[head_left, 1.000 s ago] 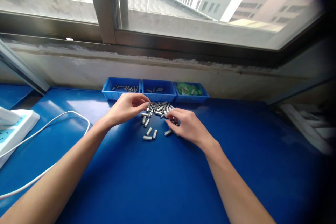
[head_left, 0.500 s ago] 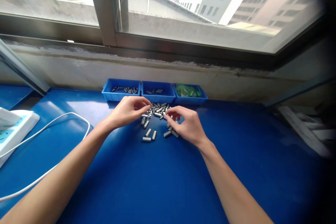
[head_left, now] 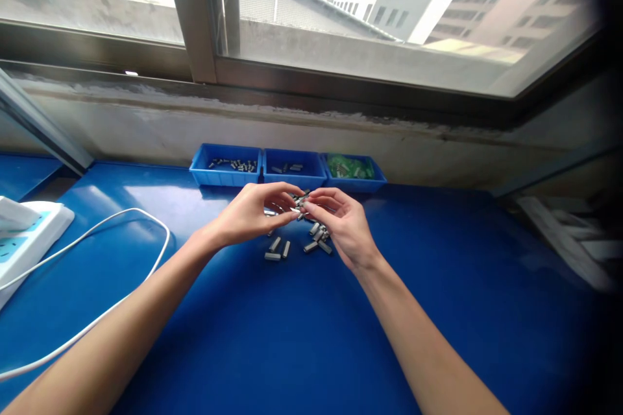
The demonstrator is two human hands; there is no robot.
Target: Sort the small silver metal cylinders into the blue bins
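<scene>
My left hand (head_left: 257, 213) hovers over a pile of small silver metal hex standoffs (head_left: 300, 197). Its thumb and fingers curl toward each other round something small and shiny that I cannot make out. Close by on the right, my right hand (head_left: 344, 224) pinches a small metal standoff between thumb and fingertips; most of that piece is hidden. The two sets of fingertips almost meet. Below the left hand, several loose standoffs (head_left: 272, 256) lie apart on the blue table (head_left: 292, 337). Another small group of standoffs (head_left: 318, 238) lies under my right hand.
Along the wall stand three blue bins: the left bin (head_left: 226, 177) with small screws, the middle bin (head_left: 294, 179) with a few metal pieces, the right bin (head_left: 357, 185) with a green bag (head_left: 348, 166). A white power strip (head_left: 51, 233) and cable (head_left: 131, 210) lie left.
My left hand has moved right, over the pile, and its fingertips have come close to those of my right hand. The right hand has shifted slightly up and left.
</scene>
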